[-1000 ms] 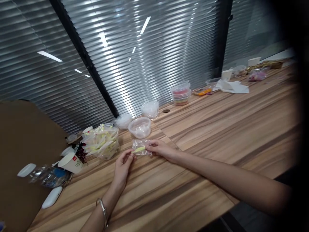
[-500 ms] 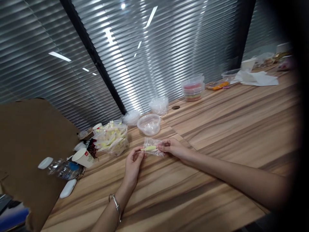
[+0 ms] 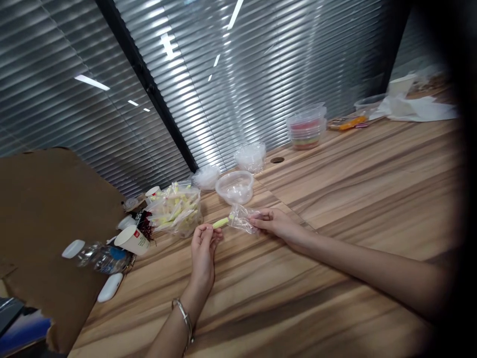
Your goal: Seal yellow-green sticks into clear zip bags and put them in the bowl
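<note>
The left hand (image 3: 204, 246), with a metal bracelet (image 3: 184, 318) at its wrist, has its fingertips pinched on the near end of a short yellow-green stick (image 3: 220, 223). The right hand (image 3: 278, 224) has its fingers closed on a small clear wrapper (image 3: 243, 219). The stick's far end sits at the wrapper's mouth, so the two hands are a little apart and joined only by stick and wrapper, low over the wooden table (image 3: 354, 199). Whether the stick's tip is inside the film cannot be told. Just behind the left hand, a bulging clear bag of yellow sticks (image 3: 177, 211) stands on the table, near but not touching. Behind the wrapper sits an empty clear plastic bowl (image 3: 234, 186), flanked by two stacks of clear lids (image 3: 206, 176) (image 3: 251, 155) along the slatted blinds (image 3: 261, 74). Left of the bag lie a tipped paper cup (image 3: 131, 239), a water bottle on its side (image 3: 99, 257) and a white case (image 3: 110, 287), all against a brown cardboard sheet (image 3: 44, 209). Further along the table, well apart from the hands, are stacked tubs with coloured contents (image 3: 306, 127), a round cable hole (image 3: 277, 160) and crumpled white paper (image 3: 421, 107). Nothing lies between the hands and the bowl or bag; a dark blur covers the right edge of the view.
</note>
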`<state>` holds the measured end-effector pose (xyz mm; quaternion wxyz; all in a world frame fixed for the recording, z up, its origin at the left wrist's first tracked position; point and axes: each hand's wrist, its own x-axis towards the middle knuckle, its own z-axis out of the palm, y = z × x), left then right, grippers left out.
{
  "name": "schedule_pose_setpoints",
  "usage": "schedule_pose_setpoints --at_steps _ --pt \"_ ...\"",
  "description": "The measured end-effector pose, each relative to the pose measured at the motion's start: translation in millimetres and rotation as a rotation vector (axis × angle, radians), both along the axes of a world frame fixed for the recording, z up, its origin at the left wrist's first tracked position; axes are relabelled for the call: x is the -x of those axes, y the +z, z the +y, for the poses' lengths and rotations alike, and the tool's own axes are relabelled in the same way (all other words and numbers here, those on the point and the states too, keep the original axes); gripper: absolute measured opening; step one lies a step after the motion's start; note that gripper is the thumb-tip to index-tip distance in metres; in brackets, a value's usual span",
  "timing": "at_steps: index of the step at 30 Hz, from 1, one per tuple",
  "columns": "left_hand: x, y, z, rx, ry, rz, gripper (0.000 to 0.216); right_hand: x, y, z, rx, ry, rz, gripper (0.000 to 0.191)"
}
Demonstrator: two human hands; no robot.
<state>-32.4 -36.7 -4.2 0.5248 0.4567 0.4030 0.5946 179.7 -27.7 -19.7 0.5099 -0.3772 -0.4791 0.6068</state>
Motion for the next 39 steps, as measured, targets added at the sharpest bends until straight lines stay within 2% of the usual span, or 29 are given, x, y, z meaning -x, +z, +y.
schedule_pose_setpoints --at_steps 5,9,11,13,15,21,26,32,37,39 --pt "-3 1.2 -5 -0.033 -0.102 0.158 0.019 2 4.7 -3 -0.03 0.033 -0.031 0.029" --pt "-6 2.6 -7 -0.052 -0.195 0.24 0.021 7 -3.7 0 -0.115 0.12 -0.076 0.025" --pt "-6 3.1 -7 -0.064 -0.215 0.241 0.034 9 -6.7 0 -0.147 0.205 -0.068 0.027" --pt "-6 3.4 -6 -0.074 -0.227 0.257 0.042 11 -4.7 -3 -0.147 0.272 -0.002 0.037" --pt "-6 4.0 -7 -0.073 -0.252 0.282 0.034 12 1.9 -10 -0.112 0.303 0.092 0.045" --pt "-8 8.2 -11 0.007 -0.361 0.262 0.023 13 20.2 -27 0.191 0.355 0.323 0.041" --pt "-9 8.0 -11 -0.091 -0.248 0.241 0.018 11 20.5 -25 0.308 0.461 0.45 0.047" --pt "-8 7.3 -9 -0.078 -0.201 0.175 0.019 9 22.8 -25 0.362 0.493 0.565 0.052" --pt "-11 12.3 -11 -0.106 -0.135 0.115 0.057 9 26.2 -27 0.375 0.52 0.589 0.05" --pt "-12 12.7 -11 -0.116 -0.109 0.11 0.062 9 27.3 -28 0.372 0.523 0.584 0.047"
